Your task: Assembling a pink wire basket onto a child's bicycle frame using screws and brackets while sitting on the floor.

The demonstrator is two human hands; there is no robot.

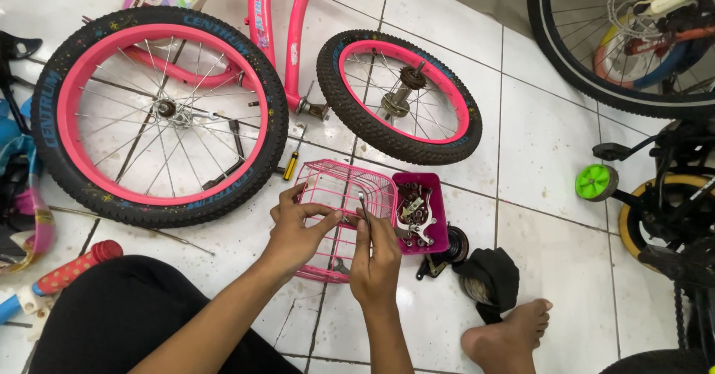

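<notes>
**Fitting small hardware to a pink wire basket**

Working low over a white tiled floor [544,143], both hands meeting above the pink wire basket [331,188] at centre. Left hand [294,232] pinching the basket's near rim, thumb and forefinger closed on the wire. Right hand [375,258] closed around a thin metal piece [363,203] that stands upright against the basket's right side; exact kind too small to tell.

Just right of the basket, touching it: a magenta parts tray [439,210] full of bolts and brackets. Far left, a large pink-rimmed wheel [160,113] lying flat; far centre, a smaller pink-rimmed wheel [398,94], both beside a pink frame [261,16]. Between wheel and basket, a yellow-handled screwdriver [292,162].

Judging by the layout: early to middle stage. Wheels apart from the frame, tray well stocked, basket unmounted on the floor. Done, at most, the basket's own fittings in part; left, seemingly most of the bicycle.
</notes>
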